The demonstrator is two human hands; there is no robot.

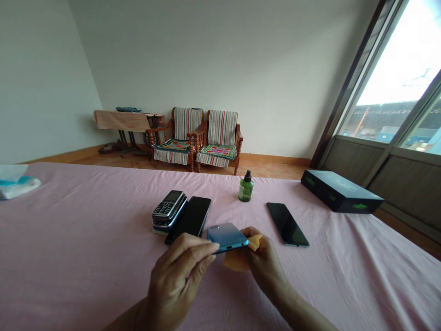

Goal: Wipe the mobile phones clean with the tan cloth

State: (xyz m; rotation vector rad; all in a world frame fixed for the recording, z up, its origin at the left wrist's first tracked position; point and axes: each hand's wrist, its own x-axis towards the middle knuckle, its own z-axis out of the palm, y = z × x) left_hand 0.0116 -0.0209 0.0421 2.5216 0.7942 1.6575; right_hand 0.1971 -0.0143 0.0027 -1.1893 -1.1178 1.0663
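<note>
left hand (179, 272): grip pinching blue smartphone (228, 233) at near left corner. right hand (264, 258): grip closed on yellow cloth (237, 261) at phone's right side, fingertips partly hidden. phone between both grips, above pink sheet (103, 248), left of black smartphone (288, 224).

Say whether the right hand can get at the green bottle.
Likely yes: only bare pink cover shows between the right hand and the green bottle, though that hand holds an orange cloth.

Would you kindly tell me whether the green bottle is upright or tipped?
Upright: the green bottle stands on its base, black cap uppermost.
</note>
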